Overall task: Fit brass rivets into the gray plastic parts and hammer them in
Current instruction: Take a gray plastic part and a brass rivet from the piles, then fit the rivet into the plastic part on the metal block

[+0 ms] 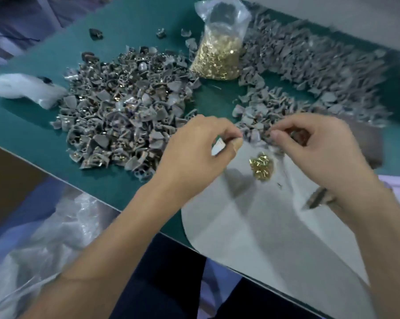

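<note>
Hands worked near the tabletop [125, 38] front edge: left hand [199, 143] pinched a gray part [218, 147], right hand [314, 143] fingers curled, contents unclear; loose rivets [261, 166] between piles.

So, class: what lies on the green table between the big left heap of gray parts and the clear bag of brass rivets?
Head view: scattered gray parts bridge the gap almost fully.

rivet bag [219, 54] between 2 part piles [125, 111] [309, 65] | loose rivets [261, 166] on mat [251, 226]
</note>
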A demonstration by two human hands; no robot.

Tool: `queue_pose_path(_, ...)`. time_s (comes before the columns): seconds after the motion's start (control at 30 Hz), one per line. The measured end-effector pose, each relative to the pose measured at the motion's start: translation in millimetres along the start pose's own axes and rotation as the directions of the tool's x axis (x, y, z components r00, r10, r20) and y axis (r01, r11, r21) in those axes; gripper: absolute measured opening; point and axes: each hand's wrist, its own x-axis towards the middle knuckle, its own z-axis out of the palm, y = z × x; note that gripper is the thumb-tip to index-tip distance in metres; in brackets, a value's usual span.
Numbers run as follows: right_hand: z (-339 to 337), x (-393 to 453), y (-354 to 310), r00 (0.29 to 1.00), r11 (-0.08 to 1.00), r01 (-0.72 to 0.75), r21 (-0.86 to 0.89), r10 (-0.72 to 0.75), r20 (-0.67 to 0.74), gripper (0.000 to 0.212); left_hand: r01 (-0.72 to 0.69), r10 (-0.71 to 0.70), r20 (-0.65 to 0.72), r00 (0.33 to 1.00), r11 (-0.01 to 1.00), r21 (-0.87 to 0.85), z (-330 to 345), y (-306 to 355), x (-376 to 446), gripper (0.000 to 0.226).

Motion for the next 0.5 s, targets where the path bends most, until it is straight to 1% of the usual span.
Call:
queue_pose_path(0.03,-5.5,-7.2,8.2,1.000,1.000,-0.020,-0.008,0.020,0.009,0.017,0.004,-0.003,0.040,0.999,1.000,-0.002,9.2,3.7,2.2,0.007)
queue_pose_path(0.1,-12.7,-20.1,21.1,0.998,0.999,-0.049,-0.023,0.049,0.030,0.013,-0.010,0.011,0.078,0.997,1.000,-0.006,23.7,11.8,7.1,0.006)
queue_pose_path(0.27,-15.3,-35.0,34.5,0.990,0.997,-0.075,-0.012,0.076,0.120,0.011,-0.058,0.058,0.084,0.995,0.998,0.006,41.1,28.0,36.3,0.006)
queue_pose_path(0.4,-12.6,-34.4,31.8,0.978,0.997,-0.071,0.005,0.068,0.198,0.012,-0.135,0.131,0.108,0.985,0.990,0.033,53.3,40.7,79.2,0.008)
queue_pose_path(0.5,-15.8,-35.1,30.1,0.981,0.998,-0.067,0.005,0.065,0.184,0.009,-0.222,0.216,0.156,0.964,0.975,0.022,65.9,47.6,112.0,0.007)
